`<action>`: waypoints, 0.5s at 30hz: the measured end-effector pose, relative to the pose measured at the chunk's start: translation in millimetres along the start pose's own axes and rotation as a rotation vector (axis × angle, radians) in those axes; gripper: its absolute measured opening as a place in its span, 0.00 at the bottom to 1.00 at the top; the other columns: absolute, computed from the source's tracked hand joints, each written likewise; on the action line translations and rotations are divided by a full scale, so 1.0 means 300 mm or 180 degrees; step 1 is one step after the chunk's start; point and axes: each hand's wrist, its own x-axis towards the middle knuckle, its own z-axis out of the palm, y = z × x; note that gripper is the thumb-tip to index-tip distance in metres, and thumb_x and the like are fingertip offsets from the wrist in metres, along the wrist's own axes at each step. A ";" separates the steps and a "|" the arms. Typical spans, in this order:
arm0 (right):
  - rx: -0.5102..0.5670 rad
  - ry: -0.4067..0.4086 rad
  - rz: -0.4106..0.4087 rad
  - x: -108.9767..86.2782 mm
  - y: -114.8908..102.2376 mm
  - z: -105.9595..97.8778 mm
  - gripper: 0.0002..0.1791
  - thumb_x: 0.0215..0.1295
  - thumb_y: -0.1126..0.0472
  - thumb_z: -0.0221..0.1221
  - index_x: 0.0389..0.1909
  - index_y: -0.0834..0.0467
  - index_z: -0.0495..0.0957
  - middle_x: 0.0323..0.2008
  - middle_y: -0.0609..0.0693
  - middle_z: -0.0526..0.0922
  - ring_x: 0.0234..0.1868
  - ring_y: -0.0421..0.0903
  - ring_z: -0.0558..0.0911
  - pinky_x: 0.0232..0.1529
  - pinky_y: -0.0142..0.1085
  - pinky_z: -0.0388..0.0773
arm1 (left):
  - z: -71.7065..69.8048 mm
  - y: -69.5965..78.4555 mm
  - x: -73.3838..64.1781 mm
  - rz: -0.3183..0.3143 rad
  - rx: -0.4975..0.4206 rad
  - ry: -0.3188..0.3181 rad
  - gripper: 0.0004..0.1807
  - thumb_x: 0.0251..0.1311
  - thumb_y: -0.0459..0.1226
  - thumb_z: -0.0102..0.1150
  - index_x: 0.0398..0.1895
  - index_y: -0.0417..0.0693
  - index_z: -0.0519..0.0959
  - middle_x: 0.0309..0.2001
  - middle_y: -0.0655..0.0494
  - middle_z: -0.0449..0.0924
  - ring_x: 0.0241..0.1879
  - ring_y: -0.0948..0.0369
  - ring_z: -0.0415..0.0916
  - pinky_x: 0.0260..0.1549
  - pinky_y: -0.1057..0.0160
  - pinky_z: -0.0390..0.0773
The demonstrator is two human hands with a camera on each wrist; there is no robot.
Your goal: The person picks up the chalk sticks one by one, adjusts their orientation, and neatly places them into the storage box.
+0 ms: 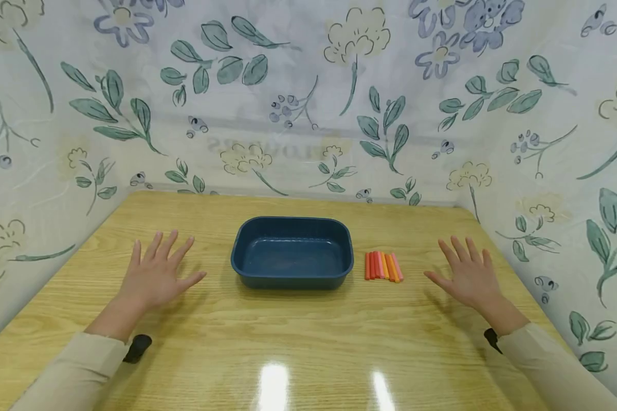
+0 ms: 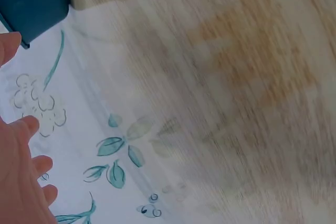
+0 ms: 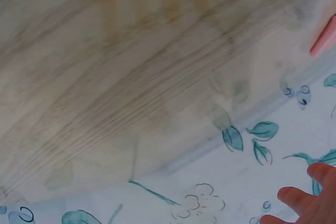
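Observation:
My left hand (image 1: pixel 154 274), fingers spread and straight, is held over the table to the left of a dark blue rectangular dish (image 1: pixel 292 282). Nothing is in its grasp. On the other side, my right hand (image 1: pixel 470 277) also has its fingers spread and holds nothing. Between that hand and the dish lies a row of thin sticks (image 1: pixel 383 266) in red, pink and orange, side by side on the wood. In the right wrist view, the tip of a pink stick (image 3: pixel 324 38) shows at the right edge. The dish's corner (image 2: pixel 37 3) appears in the left wrist view.
The light wooden table (image 1: pixel 298 337) has two bright reflections near its front. A white cloth (image 1: pixel 308 148) printed with flowers and leaves hangs behind and along both sides. Black straps (image 1: pixel 137 349) show at the wrists.

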 end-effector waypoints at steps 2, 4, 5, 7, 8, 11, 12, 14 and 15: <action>0.0077 0.0020 0.0017 0.007 -0.004 -0.001 0.46 0.61 0.32 0.48 0.68 0.63 0.56 0.67 0.68 0.54 0.66 0.68 0.47 0.59 0.67 0.42 | -0.002 0.003 0.006 0.0013 0.0002 0.0091 0.46 0.59 0.65 0.43 0.71 0.44 0.53 0.69 0.32 0.45 0.68 0.37 0.35 0.59 0.35 0.22; 0.0152 0.0016 0.0041 0.014 -0.007 0.001 0.46 0.61 0.33 0.49 0.69 0.63 0.56 0.67 0.68 0.53 0.66 0.69 0.47 0.59 0.68 0.43 | -0.002 0.008 0.013 0.0014 -0.0049 0.0167 0.46 0.59 0.65 0.44 0.71 0.42 0.54 0.68 0.31 0.47 0.67 0.36 0.36 0.60 0.35 0.24; 0.0185 0.0014 0.0057 0.017 -0.010 0.001 0.46 0.61 0.33 0.49 0.69 0.64 0.55 0.67 0.69 0.53 0.66 0.69 0.47 0.59 0.67 0.43 | -0.001 0.011 0.018 0.0003 -0.0102 0.0189 0.46 0.59 0.64 0.44 0.71 0.41 0.54 0.67 0.30 0.48 0.67 0.36 0.37 0.60 0.35 0.25; 0.0241 0.0014 0.0067 0.025 -0.016 0.003 0.46 0.62 0.34 0.49 0.68 0.65 0.55 0.66 0.70 0.53 0.66 0.70 0.47 0.59 0.67 0.45 | 0.002 0.019 0.025 -0.0011 -0.0225 0.0249 0.47 0.59 0.64 0.45 0.70 0.39 0.53 0.66 0.29 0.51 0.66 0.35 0.40 0.60 0.34 0.28; 0.0276 0.0012 0.0071 0.029 -0.020 0.003 0.46 0.62 0.34 0.49 0.68 0.65 0.55 0.66 0.70 0.54 0.66 0.70 0.48 0.59 0.67 0.46 | 0.003 0.023 0.028 -0.0026 -0.0323 0.0281 0.47 0.59 0.63 0.46 0.71 0.39 0.52 0.65 0.28 0.52 0.66 0.34 0.41 0.60 0.33 0.30; 0.0430 -0.0006 0.0075 0.041 -0.033 0.001 0.45 0.63 0.36 0.50 0.68 0.66 0.54 0.66 0.71 0.53 0.65 0.71 0.49 0.57 0.68 0.49 | 0.004 0.038 0.042 -0.0089 -0.0683 0.0397 0.48 0.58 0.61 0.51 0.71 0.39 0.49 0.63 0.27 0.57 0.63 0.32 0.46 0.59 0.31 0.38; 0.0496 -0.0014 0.0074 0.045 -0.037 0.000 0.45 0.63 0.38 0.51 0.68 0.67 0.54 0.65 0.72 0.53 0.64 0.72 0.50 0.57 0.68 0.50 | 0.004 0.044 0.048 -0.0105 -0.0820 0.0436 0.49 0.58 0.60 0.53 0.72 0.39 0.48 0.62 0.27 0.59 0.62 0.32 0.47 0.58 0.31 0.42; 0.0653 -0.0060 0.0098 0.054 -0.044 -0.002 0.44 0.64 0.40 0.52 0.68 0.68 0.53 0.65 0.73 0.52 0.64 0.72 0.50 0.57 0.68 0.52 | 0.003 0.054 0.060 -0.0145 -0.1125 0.0457 0.50 0.58 0.58 0.55 0.73 0.41 0.46 0.61 0.27 0.61 0.61 0.31 0.50 0.55 0.30 0.49; 0.0730 -0.0080 0.0115 0.058 -0.047 -0.002 0.44 0.64 0.42 0.53 0.68 0.68 0.52 0.65 0.73 0.52 0.63 0.72 0.51 0.57 0.67 0.52 | 0.002 0.059 0.066 -0.0158 -0.1277 0.0433 0.50 0.57 0.57 0.56 0.73 0.41 0.45 0.60 0.27 0.61 0.60 0.31 0.51 0.54 0.30 0.52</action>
